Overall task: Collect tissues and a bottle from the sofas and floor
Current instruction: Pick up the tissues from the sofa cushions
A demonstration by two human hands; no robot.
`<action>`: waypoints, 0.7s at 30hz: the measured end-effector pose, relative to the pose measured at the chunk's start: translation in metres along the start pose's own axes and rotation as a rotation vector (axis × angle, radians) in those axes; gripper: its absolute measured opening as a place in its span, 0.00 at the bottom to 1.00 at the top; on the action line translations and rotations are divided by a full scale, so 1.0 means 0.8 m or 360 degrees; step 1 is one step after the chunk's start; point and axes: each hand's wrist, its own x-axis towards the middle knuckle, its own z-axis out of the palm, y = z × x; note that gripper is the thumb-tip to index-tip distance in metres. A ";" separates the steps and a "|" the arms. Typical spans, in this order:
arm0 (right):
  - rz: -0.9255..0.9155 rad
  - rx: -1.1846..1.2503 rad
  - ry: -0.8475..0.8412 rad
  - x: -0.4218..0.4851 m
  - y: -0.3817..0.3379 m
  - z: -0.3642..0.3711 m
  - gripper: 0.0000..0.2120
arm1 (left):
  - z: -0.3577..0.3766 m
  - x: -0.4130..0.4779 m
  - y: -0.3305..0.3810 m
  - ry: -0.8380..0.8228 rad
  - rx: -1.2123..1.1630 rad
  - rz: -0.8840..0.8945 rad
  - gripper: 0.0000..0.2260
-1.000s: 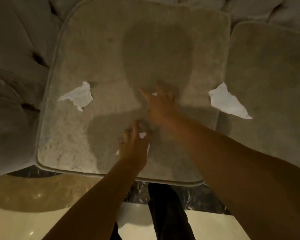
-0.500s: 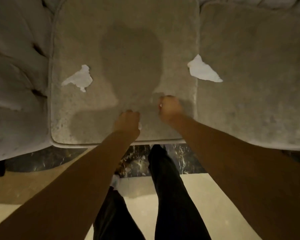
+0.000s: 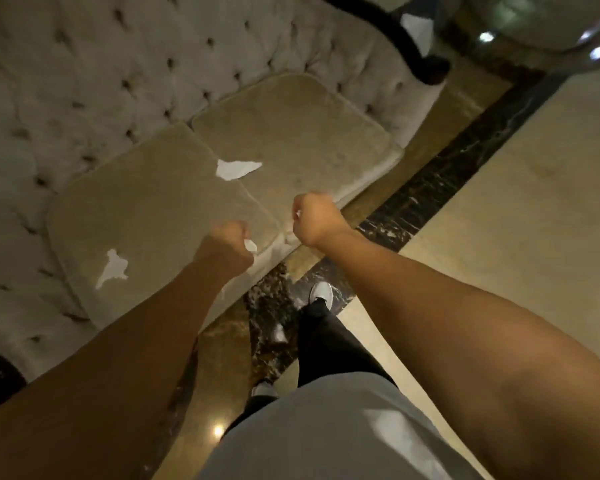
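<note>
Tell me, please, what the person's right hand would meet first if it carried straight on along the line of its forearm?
Probably the front edge of the right-hand beige seat cushion, just beyond the right hand, a closed fist showing a scrap of white tissue. The torn white tissue on the cushion seam lies left of that line. Depth is uncertain.

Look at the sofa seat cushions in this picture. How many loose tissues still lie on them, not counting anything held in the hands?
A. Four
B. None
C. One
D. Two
D: one tissue lies on the near cushion, and a second tissue lies at the seam between that one and the far cushion; both fists are closed, each showing only a white scrap.
</note>
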 end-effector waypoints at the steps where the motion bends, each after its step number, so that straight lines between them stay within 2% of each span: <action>1: 0.0059 0.0024 0.0064 -0.009 0.022 -0.020 0.10 | -0.001 0.005 0.028 -0.0036 0.0098 0.0042 0.09; 6: 0.0445 0.0190 0.0365 -0.055 0.173 -0.105 0.07 | 0.017 0.037 0.194 -0.0110 0.0363 0.0342 0.09; 11: 0.0837 0.0288 0.0460 -0.090 0.352 -0.156 0.06 | 0.080 0.080 0.376 -0.0220 0.0275 0.0600 0.08; 15: 0.0971 0.0200 0.0491 -0.100 0.476 -0.217 0.08 | 0.130 0.125 0.513 -0.0341 0.0231 0.0715 0.09; 21: 0.1124 0.0060 0.0610 -0.079 0.616 -0.331 0.09 | 0.171 0.204 0.681 -0.0283 0.0270 0.0816 0.09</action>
